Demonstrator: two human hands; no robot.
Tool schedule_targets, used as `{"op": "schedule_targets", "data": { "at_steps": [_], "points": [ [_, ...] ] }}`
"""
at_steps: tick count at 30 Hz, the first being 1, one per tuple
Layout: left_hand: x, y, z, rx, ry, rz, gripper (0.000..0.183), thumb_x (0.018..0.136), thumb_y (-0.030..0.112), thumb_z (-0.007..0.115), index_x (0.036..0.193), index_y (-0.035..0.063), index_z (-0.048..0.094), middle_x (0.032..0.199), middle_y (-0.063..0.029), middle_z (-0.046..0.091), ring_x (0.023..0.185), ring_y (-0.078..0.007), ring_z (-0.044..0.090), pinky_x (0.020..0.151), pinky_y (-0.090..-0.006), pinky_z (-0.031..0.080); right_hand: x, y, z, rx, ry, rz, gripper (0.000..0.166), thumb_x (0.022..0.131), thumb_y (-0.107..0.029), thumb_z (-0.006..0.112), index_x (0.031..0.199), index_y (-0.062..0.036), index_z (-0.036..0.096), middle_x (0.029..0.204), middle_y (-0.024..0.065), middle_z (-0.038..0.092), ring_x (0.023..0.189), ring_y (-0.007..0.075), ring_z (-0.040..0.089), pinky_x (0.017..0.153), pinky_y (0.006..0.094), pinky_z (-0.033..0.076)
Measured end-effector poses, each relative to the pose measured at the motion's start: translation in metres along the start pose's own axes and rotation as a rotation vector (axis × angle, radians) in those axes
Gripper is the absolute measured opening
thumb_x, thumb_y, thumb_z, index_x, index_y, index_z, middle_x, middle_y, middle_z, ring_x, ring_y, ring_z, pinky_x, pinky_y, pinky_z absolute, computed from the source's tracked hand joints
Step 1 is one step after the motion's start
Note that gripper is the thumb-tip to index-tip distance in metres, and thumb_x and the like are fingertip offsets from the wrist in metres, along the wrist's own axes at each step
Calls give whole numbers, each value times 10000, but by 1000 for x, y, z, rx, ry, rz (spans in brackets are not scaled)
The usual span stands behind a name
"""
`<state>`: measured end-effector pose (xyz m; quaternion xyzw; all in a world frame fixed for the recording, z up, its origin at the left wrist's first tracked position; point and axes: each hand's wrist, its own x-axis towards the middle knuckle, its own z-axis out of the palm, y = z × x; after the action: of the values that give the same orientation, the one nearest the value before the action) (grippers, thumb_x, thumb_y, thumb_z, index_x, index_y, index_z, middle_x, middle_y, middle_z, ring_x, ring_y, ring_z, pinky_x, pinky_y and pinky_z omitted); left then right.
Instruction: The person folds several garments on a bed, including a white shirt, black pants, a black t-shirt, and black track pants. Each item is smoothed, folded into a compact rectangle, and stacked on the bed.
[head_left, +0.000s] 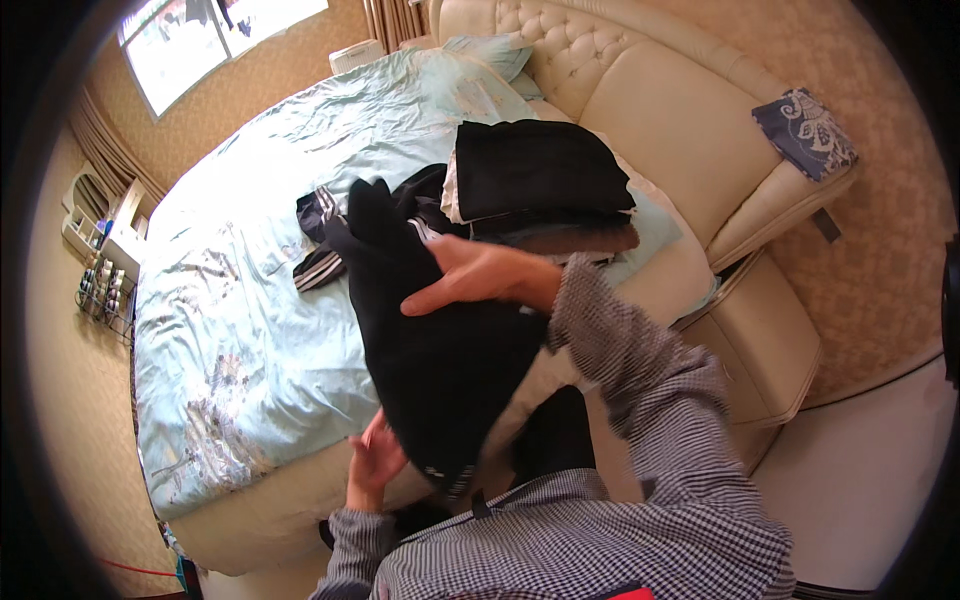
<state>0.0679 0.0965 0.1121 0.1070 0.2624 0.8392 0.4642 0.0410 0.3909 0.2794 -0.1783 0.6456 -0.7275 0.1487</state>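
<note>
A black garment (450, 367) hangs in front of me over the bed's near edge. My right hand (480, 277) grips its upper part, thumb on the near face and the fingers partly hidden. Lower down, my left hand (377, 457) is at the garment's left side, where its fingertips pass behind the cloth, so its hold is unclear. Beyond the garment lies a dark piece of clothing with white stripes (319, 270), loosely bunched on the bed. To its right stands a stack of folded clothes (540, 172), black on top with white and brown layers below.
A pale blue floral sheet (277, 352) covers the bed. A tufted cream headboard (667, 127) curves along the right, with a folded blue patterned cloth (806, 135) on its end. Below that is a cream bedside cabinet (765, 337). Pillows (491, 56) rest at the far end.
</note>
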Motion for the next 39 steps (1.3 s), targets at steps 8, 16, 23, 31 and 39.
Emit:
{"op": "schedule_targets", "data": {
  "at_steps": [8, 16, 23, 31, 39],
  "points": [
    [97, -37, 48, -358, -274, 48, 1060, 602, 541, 726, 1367, 25, 205, 1399, -122, 298, 1244, -313, 354, 1034, -450, 299, -117, -99, 1, -179, -4, 121, 537, 725, -96, 714, 1186, 35, 473, 1075, 81, 586, 958, 150, 553, 854, 266, 438],
    [112, -54, 52, 266, -446, -151, 964, 714, 367, 728, 1412, 90, 123, 1408, -145, 279, 1274, -277, 316, 1015, -382, 289, -208, -28, 17, -206, 62, 52, 522, 739, -96, 687, 1189, 47, 464, 1092, 117, 577, 993, 194, 536, 885, 306, 418],
    [131, -39, 9, 455, -37, -121, 766, 699, 256, 737, 1310, -9, 357, 1271, -111, 451, 1164, -197, 431, 975, -295, 333, -160, -46, 53, -31, -267, 48, 523, 713, -50, 676, 1176, 59, 458, 1058, 117, 588, 948, 181, 551, 838, 297, 442],
    [70, 49, 6, 1129, -636, 239, 748, 617, 146, 779, 1258, -23, 433, 1215, -115, 520, 1135, -222, 475, 967, -307, 355, -205, 65, 60, 400, 120, -303, 492, 847, -250, 512, 1248, 15, 412, 1243, 157, 474, 1123, 239, 470, 973, 349, 347],
    [-27, 7, 110, 442, 338, -299, 595, 681, 140, 608, 1219, -50, 439, 1166, -150, 546, 1001, -250, 573, 886, -333, 459, -281, 252, 163, 1351, 521, -161, 890, 773, -711, 286, 1373, -54, 261, 1393, 98, 328, 1265, 240, 333, 1058, 409, 260]
  ]
}}
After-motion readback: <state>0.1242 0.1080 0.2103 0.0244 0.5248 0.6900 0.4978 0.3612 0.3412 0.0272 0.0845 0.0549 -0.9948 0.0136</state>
